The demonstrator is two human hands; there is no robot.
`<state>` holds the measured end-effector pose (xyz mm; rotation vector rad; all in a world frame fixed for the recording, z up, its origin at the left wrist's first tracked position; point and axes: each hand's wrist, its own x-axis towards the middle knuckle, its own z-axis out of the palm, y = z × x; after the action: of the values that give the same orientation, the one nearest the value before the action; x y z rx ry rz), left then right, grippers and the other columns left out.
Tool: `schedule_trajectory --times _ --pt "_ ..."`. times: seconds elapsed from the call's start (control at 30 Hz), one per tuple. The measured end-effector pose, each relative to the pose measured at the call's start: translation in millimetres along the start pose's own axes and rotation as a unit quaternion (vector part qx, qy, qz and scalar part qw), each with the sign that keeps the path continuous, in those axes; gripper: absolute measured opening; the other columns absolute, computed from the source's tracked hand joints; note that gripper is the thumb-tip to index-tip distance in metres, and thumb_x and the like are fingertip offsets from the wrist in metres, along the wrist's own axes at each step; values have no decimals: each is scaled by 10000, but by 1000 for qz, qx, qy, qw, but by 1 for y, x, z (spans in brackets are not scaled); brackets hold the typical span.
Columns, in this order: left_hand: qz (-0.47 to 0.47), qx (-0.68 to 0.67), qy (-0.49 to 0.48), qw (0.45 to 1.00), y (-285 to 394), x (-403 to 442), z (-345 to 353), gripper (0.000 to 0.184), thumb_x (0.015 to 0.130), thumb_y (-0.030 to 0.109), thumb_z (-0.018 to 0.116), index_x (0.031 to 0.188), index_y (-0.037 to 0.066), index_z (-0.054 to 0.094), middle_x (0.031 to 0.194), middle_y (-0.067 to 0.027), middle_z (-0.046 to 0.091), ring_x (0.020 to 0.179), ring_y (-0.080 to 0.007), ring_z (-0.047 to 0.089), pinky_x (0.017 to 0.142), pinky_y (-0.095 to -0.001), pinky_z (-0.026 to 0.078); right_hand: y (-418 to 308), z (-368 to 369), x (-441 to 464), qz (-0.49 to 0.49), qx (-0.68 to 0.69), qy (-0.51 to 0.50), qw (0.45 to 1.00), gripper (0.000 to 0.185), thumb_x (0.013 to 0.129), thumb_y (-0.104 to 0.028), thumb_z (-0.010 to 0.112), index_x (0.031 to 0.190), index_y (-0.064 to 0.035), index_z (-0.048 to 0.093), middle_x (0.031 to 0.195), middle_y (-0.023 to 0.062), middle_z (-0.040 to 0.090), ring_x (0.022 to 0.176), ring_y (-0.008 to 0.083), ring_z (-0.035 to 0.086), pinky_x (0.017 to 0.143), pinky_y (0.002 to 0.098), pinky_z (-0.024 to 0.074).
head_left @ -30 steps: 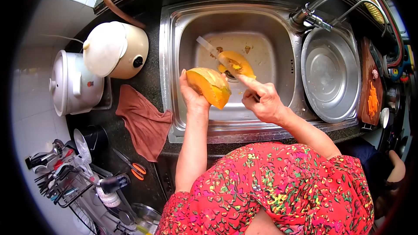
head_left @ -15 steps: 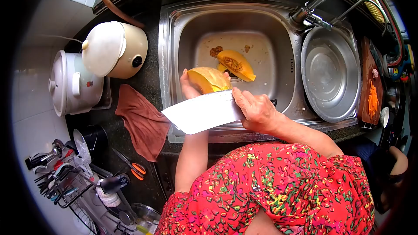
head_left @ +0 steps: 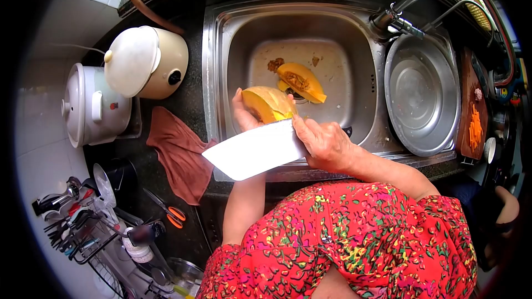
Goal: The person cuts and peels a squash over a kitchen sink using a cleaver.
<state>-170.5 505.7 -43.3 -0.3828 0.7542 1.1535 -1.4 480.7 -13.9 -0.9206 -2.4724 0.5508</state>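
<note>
Over the near left part of the sink, my left hand [head_left: 244,114] is closed around a piece of pumpkin [head_left: 268,103] with orange flesh and partly peeled skin. My right hand [head_left: 324,144] grips a cleaver [head_left: 252,152] by its handle end; the wide white-bright blade points left. The blade's upper edge lies against the near end of the pumpkin, and it covers part of my left hand and wrist. Beyond, a second pumpkin wedge [head_left: 305,84] with seedy pulp rests on the sink floor by the drain. Brown pulp scraps [head_left: 275,65] lie behind it.
Around me are the steel sink [head_left: 216,38], a metal basin [head_left: 421,96] under the faucet [head_left: 388,19], and a cutting board [head_left: 466,77] with carrot strips [head_left: 475,127]. To the left are two cookers [head_left: 160,66], a brown cloth [head_left: 177,155], scissors [head_left: 169,210] and a utensil rack [head_left: 88,243].
The cleaver blade has shifted slightly toward me and tilted, its left tip lower. The pumpkin piece has moved a little to the right in my left hand.
</note>
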Motion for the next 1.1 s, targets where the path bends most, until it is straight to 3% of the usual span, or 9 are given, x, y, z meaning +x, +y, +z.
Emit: schedule_trajectory --times 0.2,0.47,0.57,0.6,0.67,0.77,0.9,1.0,1.1 --pt "-14 2 -45 999 1 -2 -5 754 742 608 493 1126 -36 408 1007 -240 524 911 -344 557 826 -438 481 8 8 -4 8 -5 -7 1000 676 497 1 598 1141 128 435 750 154 529 538 281 540 443 365 460" --pt "21 30 23 999 -2 -7 -11 738 708 606 556 1085 -15 429 932 -228 545 831 -344 578 761 -445 495 18 20 -13 15 21 7 1000 723 457 -5 634 1140 118 433 775 157 549 588 304 565 473 378 469" --pt "-10 32 -9 999 3 -13 -8 731 717 623 518 1069 -13 439 914 -233 547 820 -353 578 746 -457 493 21 22 -18 55 0 4 998 714 464 2 630 1143 105 432 773 155 547 595 316 565 482 387 468" --pt "-9 32 -8 999 3 -15 -9 731 717 623 518 1069 -13 439 914 -233 547 820 -353 578 746 -457 493 19 19 -14 52 13 13 998 602 536 -9 587 1111 98 446 750 165 545 567 325 558 481 400 467" --pt "18 38 -13 999 4 -16 -5 703 730 617 490 1045 -10 452 920 -232 549 808 -363 578 729 -464 489 19 19 -11 49 22 28 998 492 607 -21 545 1079 91 460 727 174 544 540 335 552 479 414 465" --pt "106 58 -12 993 3 -17 -2 638 747 587 477 1008 5 471 912 -226 548 809 -369 574 726 -468 483 14 26 -18 81 16 10 997 664 493 14 612 1130 88 442 770 169 548 606 346 563 503 414 469" --pt "168 46 -70 982 7 -5 -18 608 811 576 384 1035 25 508 995 -202 556 931 -359 548 852 -461 446 7 34 -13 155 13 7 988 543 535 25 581 1057 55 431 770 185 550 625 382 559 527 446 468" --pt "216 52 -46 974 11 3 -20 612 820 583 365 1035 30 518 1002 -204 555 929 -358 549 852 -466 445 4 35 -4 181 19 1 983 454 559 31 567 986 26 413 762 192 548 628 400 555 533 458 467" --pt "227 24 -63 972 15 9 -28 500 819 542 430 1023 87 464 990 -123 497 932 -331 525 851 -491 444 -3 30 6 196 23 -6 980 321 619 19 539 914 15 412 740 197 548 604 401 560 535 466 471"
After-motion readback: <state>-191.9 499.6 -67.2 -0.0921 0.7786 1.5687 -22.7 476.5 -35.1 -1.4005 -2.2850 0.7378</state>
